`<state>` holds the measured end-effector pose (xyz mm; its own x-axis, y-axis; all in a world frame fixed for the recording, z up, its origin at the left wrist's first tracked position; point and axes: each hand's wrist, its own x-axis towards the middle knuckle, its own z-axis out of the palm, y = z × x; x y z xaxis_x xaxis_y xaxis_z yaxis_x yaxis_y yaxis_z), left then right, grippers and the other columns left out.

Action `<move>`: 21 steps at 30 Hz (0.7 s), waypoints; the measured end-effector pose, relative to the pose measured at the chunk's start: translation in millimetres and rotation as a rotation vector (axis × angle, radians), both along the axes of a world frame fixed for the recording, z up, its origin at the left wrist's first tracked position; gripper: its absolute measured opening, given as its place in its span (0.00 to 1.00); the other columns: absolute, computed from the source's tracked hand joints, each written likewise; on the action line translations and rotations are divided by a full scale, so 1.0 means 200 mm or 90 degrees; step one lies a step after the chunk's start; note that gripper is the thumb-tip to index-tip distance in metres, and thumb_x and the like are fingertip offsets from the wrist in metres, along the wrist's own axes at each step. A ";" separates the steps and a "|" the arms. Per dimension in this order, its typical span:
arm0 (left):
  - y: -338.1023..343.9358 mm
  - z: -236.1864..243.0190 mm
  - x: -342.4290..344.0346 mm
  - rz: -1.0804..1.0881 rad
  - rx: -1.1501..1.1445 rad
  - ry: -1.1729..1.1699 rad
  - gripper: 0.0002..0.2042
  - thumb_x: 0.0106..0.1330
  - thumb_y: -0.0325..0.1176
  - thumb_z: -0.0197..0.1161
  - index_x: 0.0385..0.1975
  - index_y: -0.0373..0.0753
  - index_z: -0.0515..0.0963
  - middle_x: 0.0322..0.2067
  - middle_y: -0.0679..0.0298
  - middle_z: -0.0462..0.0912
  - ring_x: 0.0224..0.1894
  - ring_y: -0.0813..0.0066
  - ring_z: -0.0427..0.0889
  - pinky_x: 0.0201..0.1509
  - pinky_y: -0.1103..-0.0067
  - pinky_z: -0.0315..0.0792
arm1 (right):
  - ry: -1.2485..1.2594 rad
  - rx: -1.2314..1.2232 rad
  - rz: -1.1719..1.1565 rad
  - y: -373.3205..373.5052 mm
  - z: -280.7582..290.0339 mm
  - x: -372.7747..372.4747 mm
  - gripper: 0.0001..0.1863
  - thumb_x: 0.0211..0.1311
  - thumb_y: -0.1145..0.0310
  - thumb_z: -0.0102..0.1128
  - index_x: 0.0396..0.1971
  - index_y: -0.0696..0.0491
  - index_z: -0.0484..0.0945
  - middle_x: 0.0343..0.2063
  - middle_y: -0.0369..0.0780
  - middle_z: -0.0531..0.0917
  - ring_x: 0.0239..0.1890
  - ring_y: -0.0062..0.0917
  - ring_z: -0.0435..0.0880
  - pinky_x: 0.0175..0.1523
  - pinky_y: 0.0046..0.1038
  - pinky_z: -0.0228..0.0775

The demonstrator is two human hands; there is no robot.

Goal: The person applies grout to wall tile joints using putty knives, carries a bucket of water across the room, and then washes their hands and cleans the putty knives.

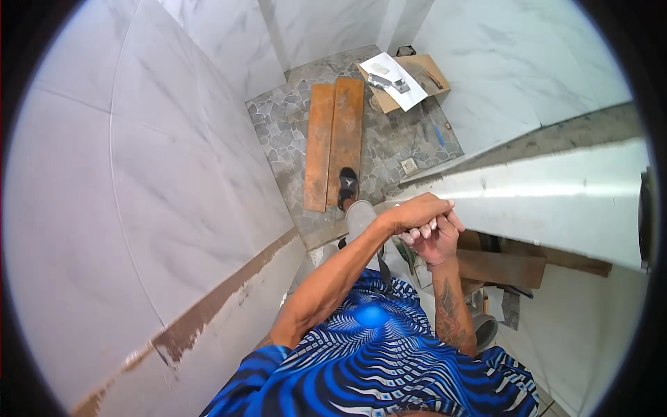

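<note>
Just right of the picture's middle my two hands meet. My left hand [422, 210] lies across my right hand [439, 250] with its fingers curled round it. Whitish dust or paste coats several fingertips where they meet. Most of my right hand's fingers are hidden beneath the left; one digit sticks out at the right, and the wrist comes up from below. Whether anything small is between the palms cannot be seen. Under the hands is my grey trouser leg [360, 217], with a dark sandal [348, 182] resting on brown wooden planks [346, 118].
A cardboard sheet [436, 68] carries a white sheet [411, 83] with a grey tool on it. A blue strip [439, 135] and a floor drain [408, 165] lie nearby. Marble-look panels [187, 139] line the walls. At right, a pale ledge [542, 201] juts above boards [504, 268] and a grey bucket [486, 329].
</note>
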<state>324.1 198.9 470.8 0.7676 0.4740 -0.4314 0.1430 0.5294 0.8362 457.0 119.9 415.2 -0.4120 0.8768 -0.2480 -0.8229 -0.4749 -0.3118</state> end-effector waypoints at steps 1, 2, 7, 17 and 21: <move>0.13 -0.04 -0.03 0.005 -0.005 0.000 0.23 0.72 0.46 0.43 0.37 0.38 0.86 0.12 0.71 0.72 0.12 0.85 0.64 0.14 0.85 0.63 | 0.000 -0.005 0.005 0.14 -0.04 -0.04 0.17 0.69 0.55 0.47 0.24 0.50 0.72 0.20 0.37 0.76 0.30 0.35 0.79 0.38 0.39 0.70; 0.26 -0.09 -0.07 0.020 0.025 -0.024 0.24 0.72 0.47 0.43 0.37 0.39 0.86 0.12 0.71 0.71 0.12 0.85 0.65 0.15 0.86 0.64 | 0.032 -0.001 0.013 0.29 -0.08 -0.07 0.17 0.69 0.55 0.48 0.24 0.50 0.72 0.19 0.37 0.75 0.28 0.35 0.78 0.37 0.40 0.70; 1.12 -0.20 -0.32 0.031 0.038 0.042 0.25 0.73 0.49 0.41 0.46 0.38 0.82 0.14 0.66 0.75 0.14 0.85 0.68 0.18 0.84 0.66 | -0.108 -0.040 0.080 1.19 -0.17 -0.27 0.16 0.66 0.55 0.49 0.24 0.50 0.74 0.16 0.36 0.77 0.25 0.30 0.78 0.36 0.35 0.72; 3.02 0.61 -1.03 0.447 0.440 0.222 0.15 0.62 0.27 0.61 0.49 0.35 0.78 0.38 0.60 0.84 0.39 0.77 0.81 0.47 0.79 0.75 | -0.625 0.223 0.015 3.27 0.65 -0.34 0.12 0.69 0.68 0.49 0.38 0.61 0.76 0.38 0.47 0.82 0.36 0.25 0.79 0.44 0.27 0.73; 3.03 1.12 -1.18 0.653 0.912 0.165 0.14 0.67 0.25 0.53 0.49 0.24 0.74 0.32 0.55 0.79 0.31 0.72 0.75 0.37 0.78 0.71 | -0.729 0.616 -0.244 3.44 1.08 -0.15 0.15 0.67 0.63 0.50 0.41 0.61 0.76 0.41 0.51 0.79 0.39 0.33 0.78 0.45 0.34 0.71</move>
